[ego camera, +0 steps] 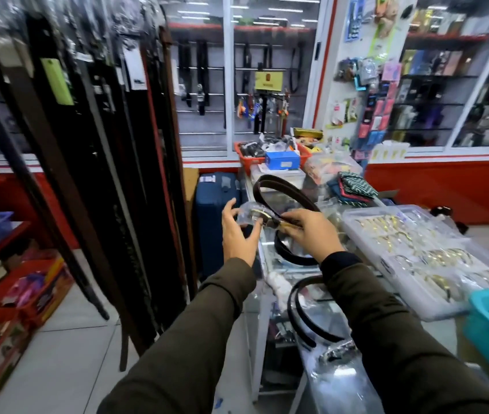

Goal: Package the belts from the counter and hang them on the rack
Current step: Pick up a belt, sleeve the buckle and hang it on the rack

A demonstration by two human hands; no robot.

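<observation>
Brown leather belt (270, 186) loops up above the glass counter (270, 252), its buckle end held between both hands. The right hand (307, 231) has fingers pinched together on the strap just behind the buckle; the left hand (238, 234) has fingers spread apart around the clear plastic sleeve (247, 212) at the buckle. To do this well, I'd hold the sleeve mouth open and feed the buckle in straight. More belts (303, 312) lie on the counter nearer the person; the rack of hanging belts (118, 174) stands left of it.
</observation>
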